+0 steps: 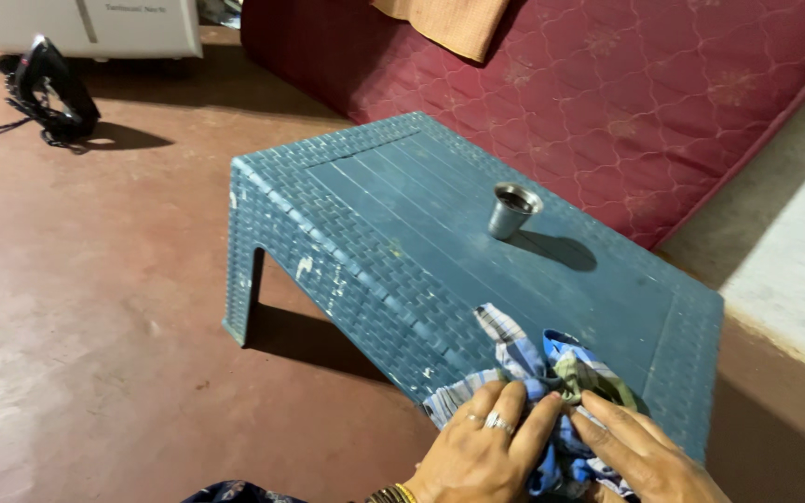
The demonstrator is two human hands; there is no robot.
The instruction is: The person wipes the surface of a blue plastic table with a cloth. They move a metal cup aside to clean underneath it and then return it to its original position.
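A crumpled blue, white and green checked cloth [552, 368] lies on the near edge of a low blue plastic table [393, 200]. My left hand [482, 447], with rings and bangles, pinches the cloth from the left. From the right, my right hand [640, 452] presses its fingers onto the same cloth, and the two hands' fingertips meet. Farther back on the table stands a small steel tumbler [512, 210], upright and apart from both hands.
A red quilted mattress [626, 93] with an orange cloth [440, 23] lies behind the table. A black clothes iron [48, 93] with its cord sits on the red floor at far left, near a white appliance [95, 23]. A pale raised ledge [794, 242] runs along the right.
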